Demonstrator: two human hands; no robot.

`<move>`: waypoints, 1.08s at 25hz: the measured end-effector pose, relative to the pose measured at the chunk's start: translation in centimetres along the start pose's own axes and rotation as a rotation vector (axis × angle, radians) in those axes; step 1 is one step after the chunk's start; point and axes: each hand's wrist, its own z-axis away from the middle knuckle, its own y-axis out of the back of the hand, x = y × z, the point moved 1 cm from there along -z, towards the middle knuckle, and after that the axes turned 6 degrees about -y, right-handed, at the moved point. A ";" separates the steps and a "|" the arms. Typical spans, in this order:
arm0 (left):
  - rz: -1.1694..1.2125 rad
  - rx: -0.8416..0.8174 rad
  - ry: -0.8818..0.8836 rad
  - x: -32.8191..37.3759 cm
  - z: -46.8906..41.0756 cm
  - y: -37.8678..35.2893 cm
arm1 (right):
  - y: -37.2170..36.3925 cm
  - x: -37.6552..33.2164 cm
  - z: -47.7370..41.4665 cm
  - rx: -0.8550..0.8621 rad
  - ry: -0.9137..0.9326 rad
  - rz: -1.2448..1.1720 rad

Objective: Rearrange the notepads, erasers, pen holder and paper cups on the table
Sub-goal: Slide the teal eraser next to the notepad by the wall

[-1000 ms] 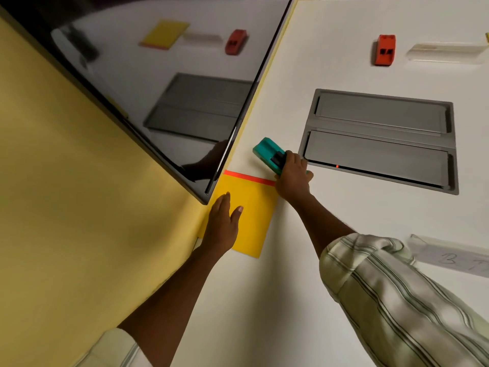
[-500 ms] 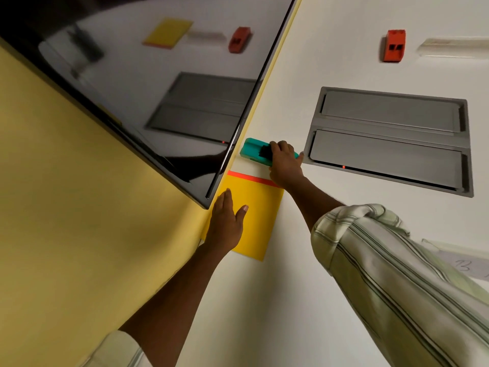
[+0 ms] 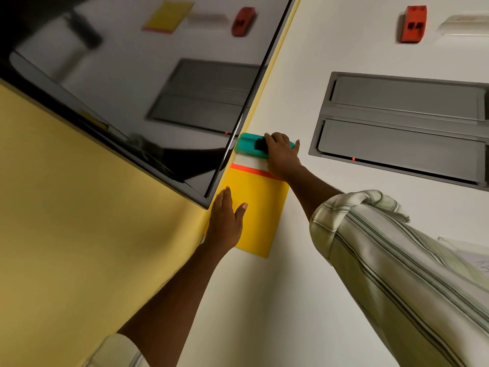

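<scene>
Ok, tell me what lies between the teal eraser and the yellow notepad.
Head view: only a bare strip of table between eraser and notepad.

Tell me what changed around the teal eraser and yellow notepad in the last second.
The right hand, still gripping the teal eraser, slid it left toward the screen and turned it from tilted to lying parallel with the notepad's red strip, a little apart from it. The left hand stayed flat on the yellow notepad, which did not move. The orange eraser stayed put farther back.
</scene>
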 end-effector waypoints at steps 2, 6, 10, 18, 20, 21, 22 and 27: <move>0.004 0.000 0.008 -0.3 0.1 0.0 | -0.3 -0.1 -0.1 -0.005 -0.001 -0.004; 0.001 -0.004 0.021 -0.6 0.4 -0.1 | -0.7 0.0 -0.3 -0.024 -0.002 0.009; 0.001 0.002 0.025 -0.9 0.4 0.0 | -1.2 0.1 -0.4 -0.024 0.017 0.016; -0.001 0.014 0.029 -1.3 0.8 0.3 | -1.2 0.2 -0.7 -0.054 0.022 0.094; -0.001 0.016 0.024 -1.2 0.9 0.4 | -0.9 -0.1 -0.4 0.000 0.041 0.142; -0.002 0.017 0.022 -1.1 1.0 0.4 | -0.8 -0.3 -0.1 0.030 0.052 0.147; -0.001 0.017 0.020 -0.9 1.1 0.4 | -0.6 -0.5 0.4 0.053 0.058 0.135; 0.021 -0.009 -0.019 1.4 2.0 0.4 | 0.6 -0.5 5.1 0.120 0.020 -0.013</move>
